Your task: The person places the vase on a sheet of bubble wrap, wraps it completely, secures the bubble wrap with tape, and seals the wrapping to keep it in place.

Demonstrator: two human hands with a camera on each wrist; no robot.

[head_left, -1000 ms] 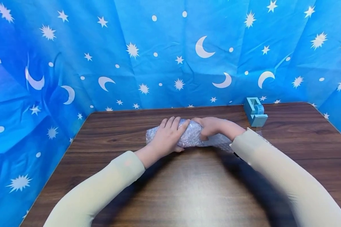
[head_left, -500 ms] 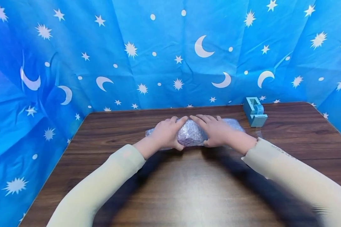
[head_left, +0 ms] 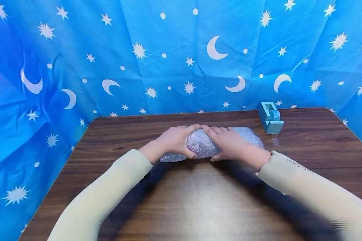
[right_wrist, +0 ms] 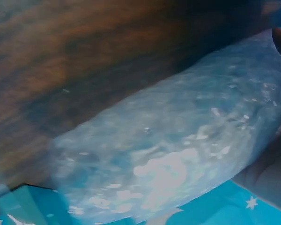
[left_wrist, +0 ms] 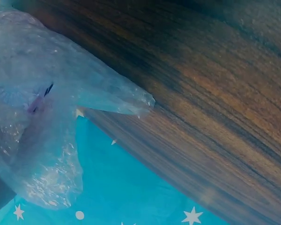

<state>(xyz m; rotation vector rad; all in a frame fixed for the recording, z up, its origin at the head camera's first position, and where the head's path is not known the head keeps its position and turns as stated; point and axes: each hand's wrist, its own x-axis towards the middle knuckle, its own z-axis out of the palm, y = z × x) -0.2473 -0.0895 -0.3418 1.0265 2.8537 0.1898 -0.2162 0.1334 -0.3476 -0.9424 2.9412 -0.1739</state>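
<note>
In the head view a bubble-wrapped bundle (head_left: 201,143) lies across the far middle of the table. My left hand (head_left: 175,142) grips it left of its middle, thumb on the near side and fingers over the top. From the right, my right hand (head_left: 231,144) grips it the same way, with the fingertips of both hands close together. A loose end of clear wrap sticks out past each hand. In the left wrist view the open end of the bubble wrap (left_wrist: 51,61) shows a purplish tint and a dark mark inside; what is wrapped cannot be made out.
A teal tape dispenser (head_left: 271,118) with a roll of clear tape stands at the table's back right. By its front hangs or lies a short clear strip (head_left: 275,140). A blue cloth (head_left: 175,50) with stars and moons borders the brown wooden table (head_left: 199,201).
My right hand has shifted from bent over the bundle's right part to gripping it alongside the left. My left hand has gone from flat on top to wrapping round it, and the left flap sits lower.
</note>
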